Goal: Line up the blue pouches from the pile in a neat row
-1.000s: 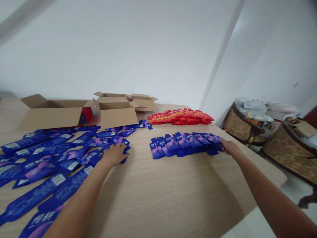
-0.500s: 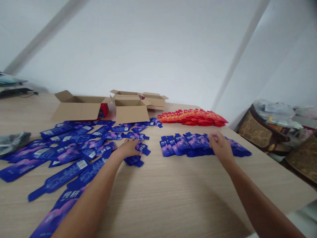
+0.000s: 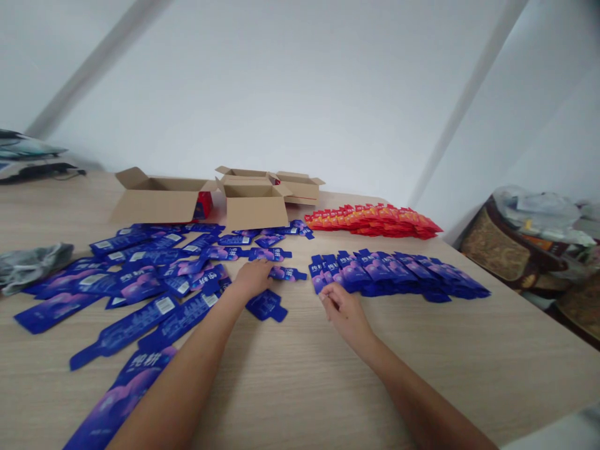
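Note:
My left hand (image 3: 255, 279) is low over the table at the right edge of a loose spread of flat blue printed packets (image 3: 140, 284). Its fingertips are closed on one blue packet (image 3: 289, 274), whose narrow tab points right. Just below it, another blue packet (image 3: 266, 306) lies face down on the table. My right hand (image 3: 343, 310) is by the near left end of an overlapping row of blue packets (image 3: 375, 269). Its fingers are curled in towards the thumb, and nothing shows between them.
Behind the blue row lies an overlapping row of red packets (image 3: 375, 220). Open cardboard boxes (image 3: 257, 209) stand at the back against the wall. A grey cloth (image 3: 35, 265) lies at the left. Chairs piled with plastic bags (image 3: 534, 209) stand beyond the table's right edge.
My right hand has come left from over the middle of the blue row to its left end. My left hand has shifted slightly, and a packet now sticks out rightward from its fingers.

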`<state>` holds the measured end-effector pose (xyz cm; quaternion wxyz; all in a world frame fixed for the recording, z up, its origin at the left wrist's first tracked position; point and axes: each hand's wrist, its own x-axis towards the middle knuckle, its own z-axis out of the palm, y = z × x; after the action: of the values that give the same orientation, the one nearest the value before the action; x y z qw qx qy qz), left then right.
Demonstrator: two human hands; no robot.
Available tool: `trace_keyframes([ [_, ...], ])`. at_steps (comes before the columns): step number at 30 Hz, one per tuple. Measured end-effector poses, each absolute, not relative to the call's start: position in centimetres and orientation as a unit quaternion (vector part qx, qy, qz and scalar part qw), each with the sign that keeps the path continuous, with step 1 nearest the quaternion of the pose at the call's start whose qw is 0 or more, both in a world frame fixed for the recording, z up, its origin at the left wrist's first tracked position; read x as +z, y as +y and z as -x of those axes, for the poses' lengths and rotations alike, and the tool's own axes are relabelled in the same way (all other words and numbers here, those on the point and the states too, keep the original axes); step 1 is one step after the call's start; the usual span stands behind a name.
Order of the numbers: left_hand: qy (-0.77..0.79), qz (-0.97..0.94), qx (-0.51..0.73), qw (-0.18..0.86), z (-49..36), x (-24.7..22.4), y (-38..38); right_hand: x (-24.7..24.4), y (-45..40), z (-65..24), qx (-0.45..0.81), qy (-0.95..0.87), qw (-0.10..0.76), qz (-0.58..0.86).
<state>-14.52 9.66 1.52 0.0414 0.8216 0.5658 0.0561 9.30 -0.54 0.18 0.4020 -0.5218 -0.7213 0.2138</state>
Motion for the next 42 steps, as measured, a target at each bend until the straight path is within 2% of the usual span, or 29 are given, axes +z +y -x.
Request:
trace_keyframes([
  [3,0.592,-0.803,0.071,0.007,15.0,2.0,10.0,-0.3,-0.5,-9.8,0.255,-0.697,0.428,0.516],
  [6,0.612,-0.773,0.153,0.063,15.6,3.5,10.3,-0.4,-0.5,-9.9,0.299,-0.679,0.443,0.504],
  [8,0.582,-0.746,0.259,0.195,15.1,4.9,10.1,-0.5,-0.4,-9.7,0.324,-0.669,0.449,0.496],
  [10,0.494,-0.703,0.348,0.375,13.3,6.2,9.1,-0.6,-0.2,-9.5,0.354,-0.653,0.46,0.485],
  [12,0.394,-0.648,0.387,0.524,10.7,6.9,7.4,-0.5,0.0,-9.3,0.406,-0.619,0.488,0.462],
  [16,0.287,-0.559,0.38,0.679,5.7,6.7,3.9,0.5,0.3,-9.2,0.546,-0.509,0.571,0.343],
  [20,0.241,-0.505,0.335,0.758,3.3,5.3,1.9,1.8,-0.3,-9.1,0.639,-0.453,0.578,0.227],
  [25,0.231,-0.51,0.237,0.794,2.5,3.6,1.5,2.0,-0.5,-9.8,0.686,-0.397,0.566,0.228],
  [29,0.317,-0.615,0.165,0.703,3.2,3.1,3.3,2.1,0.2,-10.7,0.612,-0.377,0.632,0.289],
  [33,0.374,-0.603,0.208,0.673,4.3,3.9,5.3,1.8,0.7,-11.3,0.542,-0.428,0.614,0.382],
  [37,0.331,-0.658,0.199,0.646,4.4,4.2,4.8,1.4,0.6,-11.2,0.493,-0.503,0.549,0.45],
  [42,0.331,-0.66,0.265,0.621,3.9,3.6,3.7,1.3,0.4,-11.1,0.492,-0.533,0.543,0.424],
])
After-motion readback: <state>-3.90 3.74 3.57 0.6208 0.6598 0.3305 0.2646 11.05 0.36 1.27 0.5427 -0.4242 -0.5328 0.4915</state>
